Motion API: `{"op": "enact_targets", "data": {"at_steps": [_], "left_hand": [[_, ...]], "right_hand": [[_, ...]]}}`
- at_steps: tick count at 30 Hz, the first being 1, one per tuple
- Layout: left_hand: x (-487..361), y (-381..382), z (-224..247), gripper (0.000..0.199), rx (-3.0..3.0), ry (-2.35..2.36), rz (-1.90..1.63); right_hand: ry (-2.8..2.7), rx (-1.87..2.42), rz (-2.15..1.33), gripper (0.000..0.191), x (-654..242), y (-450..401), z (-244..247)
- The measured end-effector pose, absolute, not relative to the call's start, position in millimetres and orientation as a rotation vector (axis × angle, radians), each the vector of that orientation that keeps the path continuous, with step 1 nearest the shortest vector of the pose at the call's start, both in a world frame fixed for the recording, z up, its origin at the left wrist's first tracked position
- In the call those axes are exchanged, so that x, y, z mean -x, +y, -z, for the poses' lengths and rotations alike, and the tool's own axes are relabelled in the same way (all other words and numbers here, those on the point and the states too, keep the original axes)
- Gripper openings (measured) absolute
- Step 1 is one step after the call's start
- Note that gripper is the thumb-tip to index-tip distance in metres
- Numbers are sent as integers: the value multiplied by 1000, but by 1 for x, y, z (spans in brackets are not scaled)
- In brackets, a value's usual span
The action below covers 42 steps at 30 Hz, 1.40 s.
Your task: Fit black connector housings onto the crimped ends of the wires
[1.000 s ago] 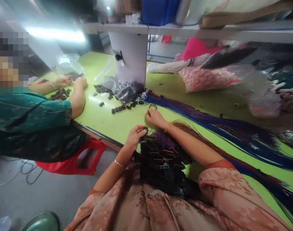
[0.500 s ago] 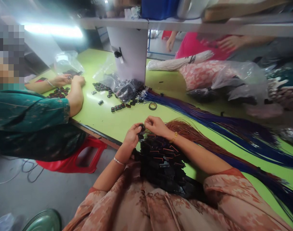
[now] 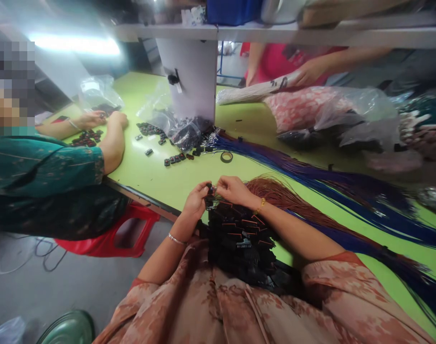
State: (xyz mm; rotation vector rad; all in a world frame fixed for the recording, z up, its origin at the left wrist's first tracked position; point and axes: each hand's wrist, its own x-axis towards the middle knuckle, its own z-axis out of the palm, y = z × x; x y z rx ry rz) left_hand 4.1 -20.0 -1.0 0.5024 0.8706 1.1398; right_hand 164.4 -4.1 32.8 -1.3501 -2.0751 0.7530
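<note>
Between thumb and fingers, my left hand (image 3: 195,201) grips a small black plastic connector (image 3: 210,188). My right hand (image 3: 235,190) is pinched close against its right side, on what looks like the end of a thin wire, mostly hidden by the fingers. Below both hands, a heap of black connectors (image 3: 235,222) with orange-brown strips lies at the table edge in front of my body. A bundle of brown wires (image 3: 275,193) runs from beside my right hand to the right, with blue wires (image 3: 325,234) along it.
On the green table (image 3: 160,184) are a tape roll (image 3: 226,157), loose black connectors (image 3: 175,159), a plastic bag of dark parts (image 3: 189,131) and another blue wire bundle (image 3: 297,167). A co-worker in a green sleeve (image 3: 49,155) sits left; another person's hand (image 3: 309,71) grips a pale bundle (image 3: 256,91) opposite.
My hands stay together at the connector, with the right hand slightly lower. The person opposite has taken hold of the pale bundle. The view has shifted slightly.
</note>
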Motion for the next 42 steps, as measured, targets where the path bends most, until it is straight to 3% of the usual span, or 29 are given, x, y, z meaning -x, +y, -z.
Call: {"op": "enact_targets", "data": {"at_steps": [14,27,34,38,42], "left_hand": [[-5,-23,1,30,-554,902,-1162],[-8,-24,-4,31,-566,980,-1181],[-7,-22,-6,22,-742,1119,-1183],[-4,-27,-27,30,-1052,1248,-1295],[-29,-53,-72,34,-1419,1030,-1232]], "right_hand": [[-2271,1259,-451,7,-164,-7,-28],[-2328,1237,-498,10,-166,-4,-25],[-2355,1216,-521,15,-175,4,-39],[-2349,1268,-580,24,-225,17,-51],[-2459,1392,-519,33,-279,12,-39]]}}
